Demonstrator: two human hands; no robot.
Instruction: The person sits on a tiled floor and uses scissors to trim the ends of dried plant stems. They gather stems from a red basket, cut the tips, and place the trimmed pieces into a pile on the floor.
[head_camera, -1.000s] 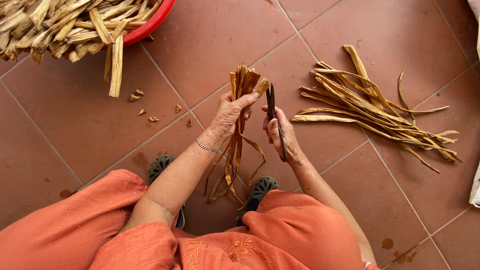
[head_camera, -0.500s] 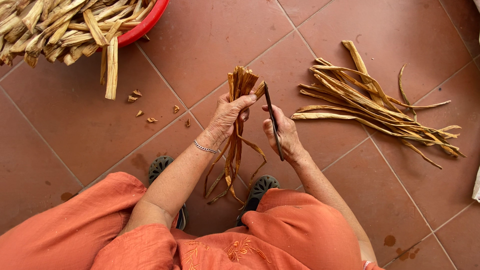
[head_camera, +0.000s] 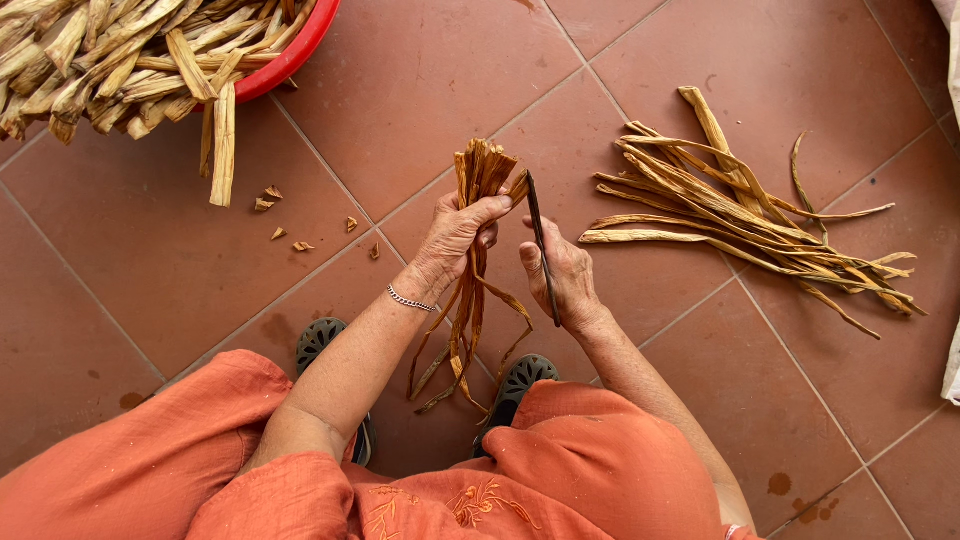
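The left hand (head_camera: 462, 228) has its grip clamped round a bundle of dried leaf strips (head_camera: 478, 180), held upright; frayed ends stick out above the fist, long tan ribbons dangle below. Just beside it, the right hand (head_camera: 566, 275) closes on a thin dark blade (head_camera: 541, 245), its tip touching the bundle's top. Both forearms reach forward over orange-clad knees

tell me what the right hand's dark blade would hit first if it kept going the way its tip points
Most likely the bundle of dry strips gripped in the left hand. The thin dark blade in the right hand angles up and slightly left, its tip right beside the bundle's upper end. Whether they already touch is unclear.
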